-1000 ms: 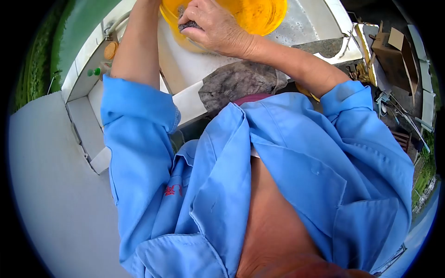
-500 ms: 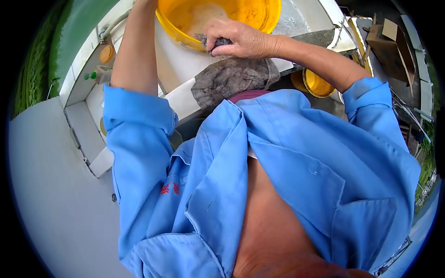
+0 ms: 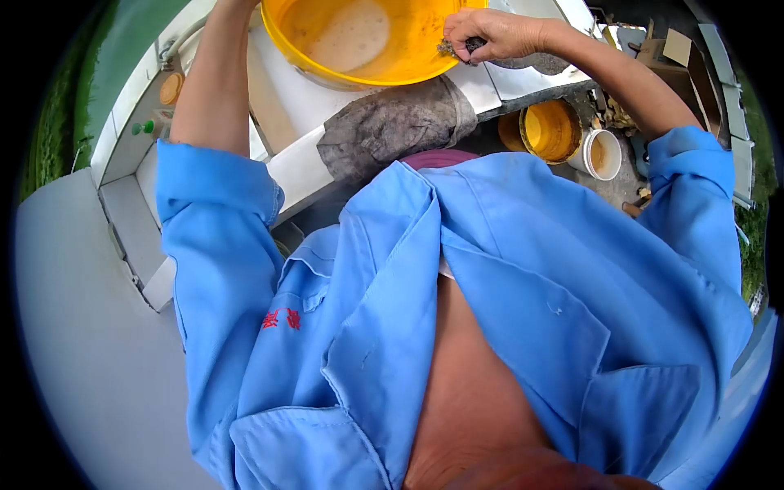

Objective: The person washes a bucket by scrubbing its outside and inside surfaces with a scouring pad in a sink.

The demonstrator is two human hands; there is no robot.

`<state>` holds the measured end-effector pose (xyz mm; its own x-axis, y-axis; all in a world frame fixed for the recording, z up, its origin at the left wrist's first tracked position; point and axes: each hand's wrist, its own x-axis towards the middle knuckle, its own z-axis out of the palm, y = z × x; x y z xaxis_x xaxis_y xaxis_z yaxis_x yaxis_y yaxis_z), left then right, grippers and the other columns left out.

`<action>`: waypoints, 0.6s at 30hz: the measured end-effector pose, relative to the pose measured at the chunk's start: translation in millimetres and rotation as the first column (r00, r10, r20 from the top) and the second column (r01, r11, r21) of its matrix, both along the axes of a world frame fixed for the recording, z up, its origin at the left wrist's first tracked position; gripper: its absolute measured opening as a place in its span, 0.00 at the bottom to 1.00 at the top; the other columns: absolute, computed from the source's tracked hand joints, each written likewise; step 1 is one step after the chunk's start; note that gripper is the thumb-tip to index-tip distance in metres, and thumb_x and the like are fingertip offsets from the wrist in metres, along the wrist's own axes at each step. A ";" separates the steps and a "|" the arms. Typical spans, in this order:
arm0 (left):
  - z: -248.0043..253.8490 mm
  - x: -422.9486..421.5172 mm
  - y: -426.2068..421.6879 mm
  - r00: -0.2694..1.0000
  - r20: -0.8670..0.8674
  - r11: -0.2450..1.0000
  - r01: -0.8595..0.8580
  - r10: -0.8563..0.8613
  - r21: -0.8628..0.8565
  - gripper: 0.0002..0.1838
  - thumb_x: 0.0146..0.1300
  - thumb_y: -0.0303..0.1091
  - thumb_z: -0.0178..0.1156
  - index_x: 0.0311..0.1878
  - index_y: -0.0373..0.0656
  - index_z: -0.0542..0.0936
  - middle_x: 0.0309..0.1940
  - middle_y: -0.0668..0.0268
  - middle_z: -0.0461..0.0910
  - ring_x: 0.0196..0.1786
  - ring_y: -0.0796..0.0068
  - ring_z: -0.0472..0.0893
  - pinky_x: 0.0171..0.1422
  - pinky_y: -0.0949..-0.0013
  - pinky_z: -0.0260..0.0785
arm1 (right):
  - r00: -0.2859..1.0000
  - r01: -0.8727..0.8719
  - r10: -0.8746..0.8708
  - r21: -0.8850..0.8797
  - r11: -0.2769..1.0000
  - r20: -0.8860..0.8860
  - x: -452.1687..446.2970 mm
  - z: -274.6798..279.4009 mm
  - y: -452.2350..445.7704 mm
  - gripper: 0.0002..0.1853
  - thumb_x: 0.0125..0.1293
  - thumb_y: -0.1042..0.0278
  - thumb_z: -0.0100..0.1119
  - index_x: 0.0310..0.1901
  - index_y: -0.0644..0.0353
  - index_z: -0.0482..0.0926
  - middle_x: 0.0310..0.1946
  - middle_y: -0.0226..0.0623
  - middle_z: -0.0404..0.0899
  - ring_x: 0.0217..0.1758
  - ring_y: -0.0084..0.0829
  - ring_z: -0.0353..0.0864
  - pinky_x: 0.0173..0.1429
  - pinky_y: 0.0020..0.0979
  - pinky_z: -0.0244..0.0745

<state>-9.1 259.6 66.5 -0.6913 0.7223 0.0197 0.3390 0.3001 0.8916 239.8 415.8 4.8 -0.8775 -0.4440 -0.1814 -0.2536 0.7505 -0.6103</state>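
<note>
A large yellow basin (image 3: 294, 51) stands tilted at the top of the head view, with a pale patch on its inner bottom. My right hand (image 3: 500, 34) is closed round a dark grey scrubber (image 3: 473, 45) at the basin's right rim. The left forearm reaches up past the top edge of the frame on the basin's left side, so my left hand is out of sight. Below the basin a crumpled grey-brown cloth (image 3: 392, 126) hangs over the white edge of the counter.
At the right, below the counter, are a yellow bucket (image 3: 552, 131) and a white bucket (image 3: 603, 155). A cardboard box (image 3: 682, 77) is at the upper right. On the left ledge are a green-capped bottle (image 3: 155, 126) and a round orange lid (image 3: 171, 88).
My right hand has moved right along the basin's near side with the scrubber. More of the basin's inside now shows, and both buckets have come into view. The left forearm has shifted left.
</note>
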 end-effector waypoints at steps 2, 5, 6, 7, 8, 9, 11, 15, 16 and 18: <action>-0.1 10.9 -4.7 1.000 -0.023 1.000 -0.006 0.006 -0.005 0.18 0.50 0.22 0.47 0.43 0.41 0.82 0.31 0.66 0.81 0.31 0.75 0.77 0.35 0.71 0.69 | 0.963 0.241 -0.216 -0.154 0.958 0.163 3.3 -4.5 -7.5 0.07 0.55 0.71 0.57 0.35 0.59 0.73 0.36 0.35 0.74 0.43 0.31 0.73 0.50 0.30 0.68; -4.3 12.8 -5.6 0.999 -0.046 1.000 -0.017 0.017 -0.011 0.18 0.50 0.22 0.47 0.43 0.41 0.82 0.32 0.65 0.81 0.32 0.75 0.77 0.35 0.71 0.69 | 0.828 0.506 -0.559 -0.370 0.780 -0.048 -18.2 -32.2 -82.7 0.12 0.62 0.63 0.52 0.42 0.61 0.75 0.39 0.39 0.77 0.45 0.31 0.75 0.52 0.29 0.68; -5.2 12.6 -5.4 0.999 -0.051 1.000 -0.020 0.019 -0.014 0.18 0.50 0.22 0.47 0.43 0.41 0.82 0.32 0.65 0.81 0.32 0.75 0.77 0.35 0.71 0.69 | 0.748 0.569 -0.662 -0.473 0.673 -0.043 -36.1 -25.9 -111.6 0.12 0.62 0.63 0.52 0.41 0.61 0.75 0.39 0.40 0.76 0.45 0.33 0.75 0.52 0.30 0.68; -6.8 12.7 -4.8 0.998 -0.057 1.000 -0.024 0.023 -0.016 0.18 0.50 0.22 0.47 0.43 0.41 0.81 0.32 0.65 0.81 0.32 0.75 0.77 0.36 0.71 0.69 | 0.657 0.611 -0.753 -0.568 0.552 -0.025 -44.5 -20.5 -129.4 0.12 0.63 0.63 0.51 0.41 0.62 0.75 0.39 0.41 0.76 0.46 0.34 0.75 0.52 0.30 0.67; -6.8 12.7 -5.4 0.997 -0.064 0.999 -0.030 0.030 -0.013 0.18 0.50 0.22 0.47 0.43 0.41 0.81 0.32 0.64 0.81 0.33 0.75 0.77 0.36 0.71 0.69 | 0.659 0.612 -0.752 -0.565 0.554 -0.025 -37.3 -23.7 -134.3 0.12 0.63 0.63 0.51 0.41 0.62 0.75 0.39 0.41 0.76 0.46 0.34 0.75 0.52 0.30 0.67; -7.1 13.1 -6.6 0.997 -0.068 0.999 -0.031 0.030 -0.012 0.18 0.50 0.22 0.47 0.43 0.41 0.81 0.32 0.64 0.81 0.33 0.75 0.77 0.36 0.71 0.69 | 0.662 0.567 -0.738 -0.557 0.607 -0.132 -28.1 -34.9 -140.9 0.11 0.63 0.63 0.50 0.40 0.61 0.75 0.39 0.41 0.75 0.46 0.36 0.74 0.52 0.31 0.67; -6.4 15.3 -8.7 0.996 -0.087 0.999 -0.032 0.031 -0.009 0.18 0.51 0.22 0.47 0.43 0.41 0.81 0.32 0.64 0.81 0.33 0.75 0.78 0.37 0.71 0.69 | 0.691 0.491 -0.651 -0.457 0.742 -0.314 -3.3 -56.8 -128.9 0.11 0.61 0.62 0.49 0.37 0.57 0.78 0.37 0.40 0.73 0.44 0.41 0.73 0.51 0.36 0.68; -7.4 17.6 -13.1 0.994 -0.101 0.999 -0.033 0.032 -0.011 0.18 0.51 0.22 0.47 0.43 0.40 0.81 0.32 0.63 0.81 0.34 0.74 0.78 0.38 0.71 0.69 | 0.911 0.221 -0.022 0.444 0.868 -0.411 15.9 -36.8 -8.5 0.07 0.60 0.65 0.53 0.36 0.57 0.77 0.39 0.38 0.73 0.43 0.40 0.73 0.49 0.36 0.69; -7.3 19.4 -14.2 0.993 -0.113 0.999 -0.034 0.033 -0.010 0.18 0.51 0.22 0.47 0.43 0.40 0.81 0.32 0.63 0.81 0.34 0.74 0.78 0.38 0.71 0.69 | 0.963 0.170 -0.014 0.566 0.806 -0.269 -0.9 -55.7 30.8 0.06 0.59 0.66 0.55 0.35 0.57 0.77 0.40 0.39 0.73 0.42 0.40 0.74 0.47 0.37 0.70; -6.5 23.7 -17.3 0.992 -0.123 0.999 -0.040 0.039 -0.001 0.17 0.51 0.22 0.47 0.43 0.40 0.81 0.33 0.62 0.81 0.34 0.74 0.78 0.38 0.71 0.69 | 0.767 -0.144 0.639 0.956 0.254 -0.054 -32.2 -45.6 49.2 0.09 0.51 0.62 0.55 0.30 0.58 0.76 0.28 0.40 0.73 0.35 0.42 0.72 0.40 0.38 0.70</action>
<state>14.6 242.3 60.0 -0.7118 0.6947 0.1037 0.4336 0.3184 0.8430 207.6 465.0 -40.8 -0.7223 -0.5424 -0.4290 -0.6844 0.4716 0.5560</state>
